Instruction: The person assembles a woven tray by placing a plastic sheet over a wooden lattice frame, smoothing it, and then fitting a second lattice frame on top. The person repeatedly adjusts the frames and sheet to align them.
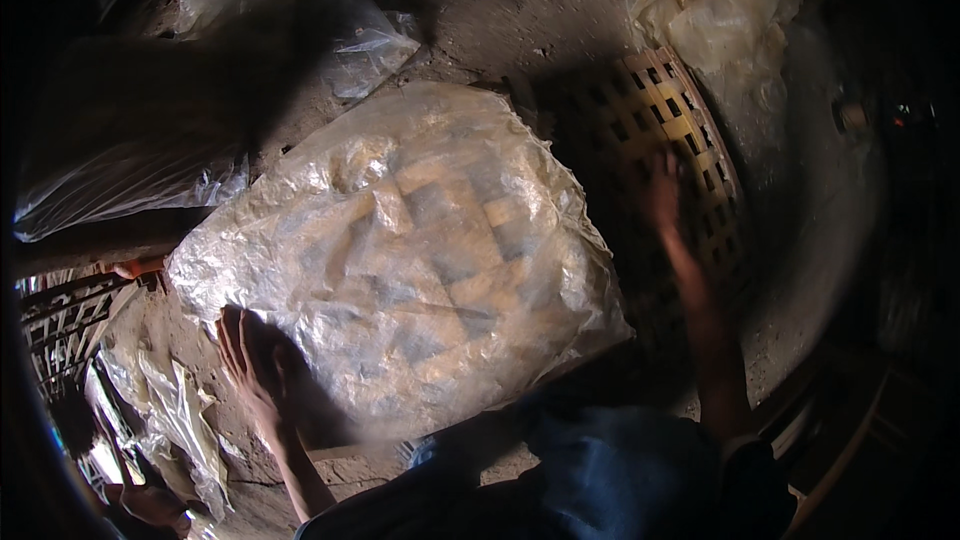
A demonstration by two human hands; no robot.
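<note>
A crinkled, clear plastic sheet (430,270) lies in front of me over a broad piece with a woven or slatted pattern, which shows only dimly through it. At its near left edge, my left hand (250,370) rests flat against the plastic with fingers stretched out, gripping nothing. Farther right, my right hand (660,195) reaches over a brown lattice basket or crate (685,115) with rectangular holes. Its fingers look extended, though shadow and blur soften them, and I cannot tell whether they touch the lattice. Much of that basket is lost in darkness.
Loose clear plastic (365,35) lies on the dirt floor (490,0) beyond the sheet, and yellowish crumpled plastic (710,0) is at the far right. More plastic scraps (170,420) and a dark slatted crate (65,330) are at the left. Another person's hand (140,268) shows at the left.
</note>
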